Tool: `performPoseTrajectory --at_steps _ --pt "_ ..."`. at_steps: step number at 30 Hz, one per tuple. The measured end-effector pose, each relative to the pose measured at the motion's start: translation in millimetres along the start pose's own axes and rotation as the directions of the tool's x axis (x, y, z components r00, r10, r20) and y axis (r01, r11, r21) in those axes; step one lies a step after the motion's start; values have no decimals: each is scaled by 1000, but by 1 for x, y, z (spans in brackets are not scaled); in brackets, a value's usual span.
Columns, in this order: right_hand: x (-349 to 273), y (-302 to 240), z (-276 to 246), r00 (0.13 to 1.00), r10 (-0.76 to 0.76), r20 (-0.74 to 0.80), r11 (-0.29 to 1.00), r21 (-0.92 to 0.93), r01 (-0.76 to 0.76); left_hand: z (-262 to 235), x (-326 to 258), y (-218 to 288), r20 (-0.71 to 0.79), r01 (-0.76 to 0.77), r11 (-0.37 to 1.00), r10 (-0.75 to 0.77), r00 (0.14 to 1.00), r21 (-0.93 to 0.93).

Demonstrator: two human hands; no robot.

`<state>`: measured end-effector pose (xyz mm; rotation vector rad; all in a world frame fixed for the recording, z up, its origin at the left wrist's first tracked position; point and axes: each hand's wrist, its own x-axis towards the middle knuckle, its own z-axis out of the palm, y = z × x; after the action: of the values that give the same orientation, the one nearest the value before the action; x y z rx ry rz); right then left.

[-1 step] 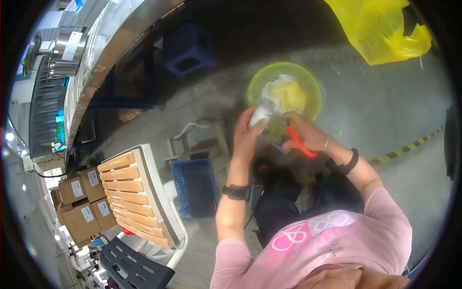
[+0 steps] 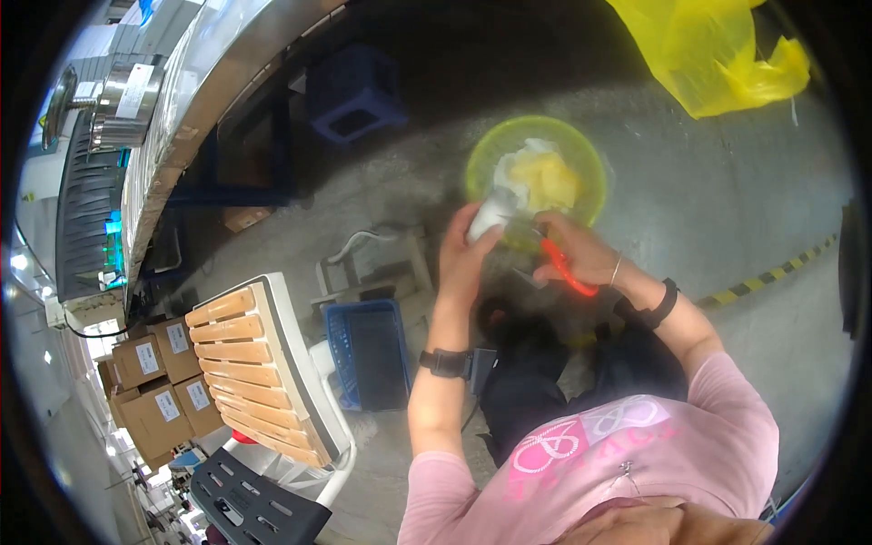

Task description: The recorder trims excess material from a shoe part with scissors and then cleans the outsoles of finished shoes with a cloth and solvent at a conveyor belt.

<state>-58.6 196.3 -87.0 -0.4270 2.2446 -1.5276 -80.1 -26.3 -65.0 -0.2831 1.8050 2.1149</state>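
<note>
left hand [image 2: 461,247] grips white object [image 2: 491,218]; right hand [image 2: 586,254] closed round red-handled tool [image 2: 565,266]; both by yellow-green bin [image 2: 594,174].

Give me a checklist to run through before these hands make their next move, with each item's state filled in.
1. White item held in the left hand: ok.
2. Orange-handled tool held in the right hand: ok.
3. Tool's working end clear of the left hand's fingers: cannot tell, too blurred.
4. Yellow-green bin free of contents: not ok, white and yellow material lies in it.
5. Yellow bag apart from both hands: ok, it is off at the upper right.
6. Tool's grip fully closed: cannot tell, the hand covers part of it.
</note>
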Motion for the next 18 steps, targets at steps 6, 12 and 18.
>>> performPoseTrajectory --at_steps 6,12,18 --pt "-10 -2 2 1000 14 -13 999 48 -14 -2 -4 -14 -11 -78 997 78 997 4" --pt "-20 14 7 998 53 -22 996 72 -51 7 -6 -17 14 -69 993 68 998 91" --pt "-23 24 7 998 28 -65 991 130 -19 12 -2 -22 40 -94 981 88 995 172"
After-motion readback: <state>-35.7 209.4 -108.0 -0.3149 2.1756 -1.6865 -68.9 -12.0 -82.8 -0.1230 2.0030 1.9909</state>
